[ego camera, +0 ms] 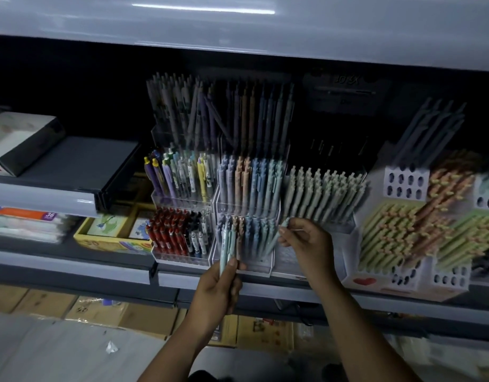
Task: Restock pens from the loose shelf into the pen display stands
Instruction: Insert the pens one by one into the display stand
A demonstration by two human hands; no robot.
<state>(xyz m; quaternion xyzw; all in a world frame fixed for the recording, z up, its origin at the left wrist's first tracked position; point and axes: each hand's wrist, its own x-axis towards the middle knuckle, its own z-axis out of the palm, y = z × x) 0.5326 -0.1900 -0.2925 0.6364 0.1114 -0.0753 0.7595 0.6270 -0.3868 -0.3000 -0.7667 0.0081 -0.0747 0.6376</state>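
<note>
The left hand [221,290] keeps a closed grip on a spare bundle of pens [227,244]. The right hand [306,244] pinches one teal pen [273,241], tilted at the display stand [246,206]'s lowest tier. Best to straighten it and seat it among the matching teal pens.

This was a stationery shop: clear tiered display stands [249,209] packed with rows of pens [320,194] stood along the front edge of a grey retail shelf [279,292], with cardboard cartons [149,315] stacked beneath it.
</note>
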